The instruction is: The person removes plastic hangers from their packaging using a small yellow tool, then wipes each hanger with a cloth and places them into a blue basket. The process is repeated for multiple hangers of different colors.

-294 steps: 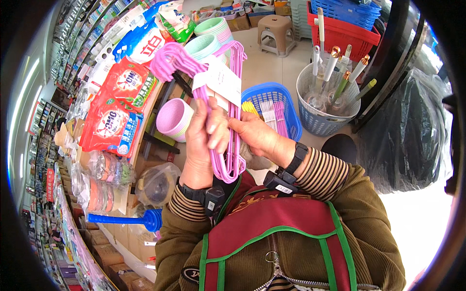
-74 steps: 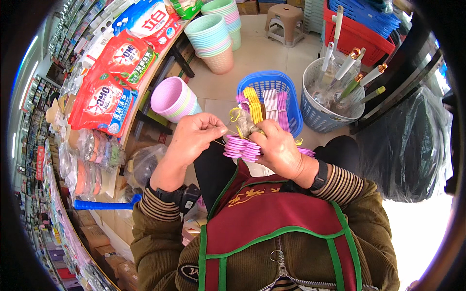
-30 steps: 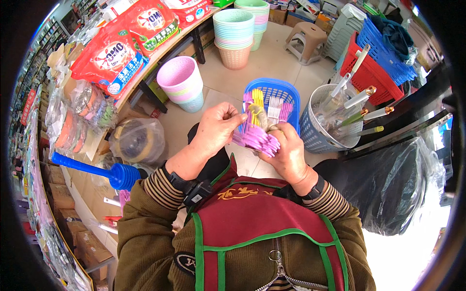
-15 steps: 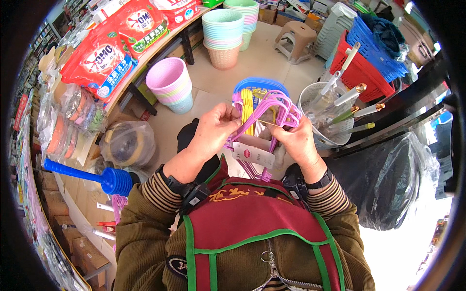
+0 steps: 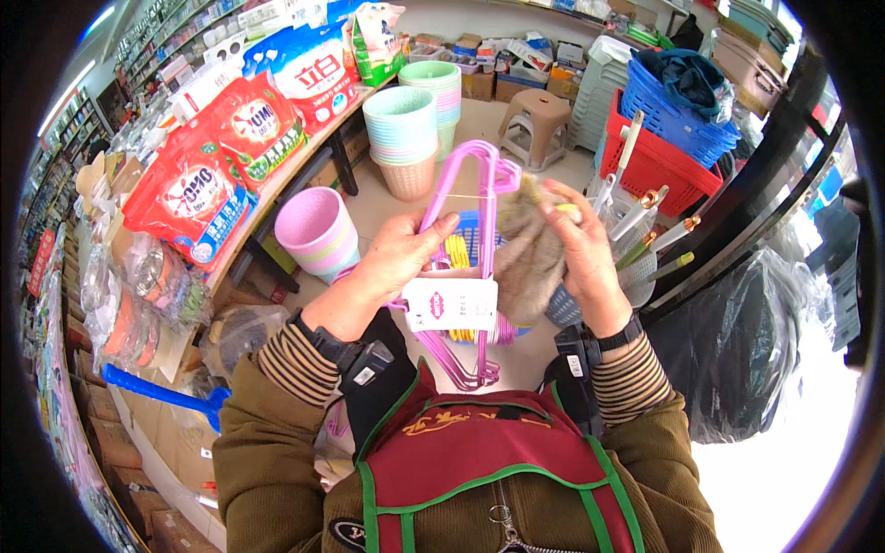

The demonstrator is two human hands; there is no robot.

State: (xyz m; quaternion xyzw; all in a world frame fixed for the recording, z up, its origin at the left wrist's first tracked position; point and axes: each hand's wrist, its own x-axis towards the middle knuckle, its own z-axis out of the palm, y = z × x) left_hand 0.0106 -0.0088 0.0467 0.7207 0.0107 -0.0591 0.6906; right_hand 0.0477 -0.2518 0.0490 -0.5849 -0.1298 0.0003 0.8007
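A bundle of pink hangers hangs upright before me, a thin band round it near the hooks and a white card label wrapped round its middle. My left hand is closed on its left side. To the right, my right hand grips a grey-brown cloth, crumpled and hanging down beside the hangers. Behind both, a blue basket is partly covered; yellow hangers show in it, with some pink ones lower down.
Stacked pastel buckets stand at the left by a shelf of red detergent bags. A brown stool is farther back. On the right are a white bin of long handles, red basket and black plastic bag.
My right hand has let go of the pink hangers and now holds the cloth. The bundle has turned more upright in my left hand. The view has tilted up.
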